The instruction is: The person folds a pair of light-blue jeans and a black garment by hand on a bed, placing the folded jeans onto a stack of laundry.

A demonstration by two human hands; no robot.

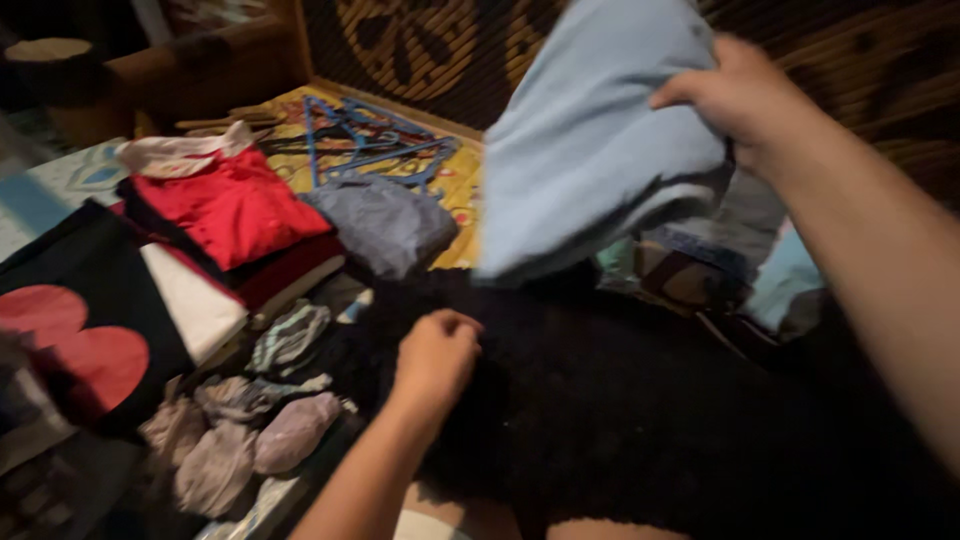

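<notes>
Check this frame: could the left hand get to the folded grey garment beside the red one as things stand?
Probably yes. The left hand is closed on the black fleecy fabric, and the folded grey garment lies just beyond it with nothing between them. It would have to let go first.

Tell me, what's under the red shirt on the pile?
Under the red shirt lie a darker red folded piece and something white at the bottom. How many more clothes sit deeper in the stack is covered.

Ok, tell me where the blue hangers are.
In the head view, the blue hangers lie at upper centre-left on the yellow patterned mat, behind the folded grey garment and right of the red one.
</notes>
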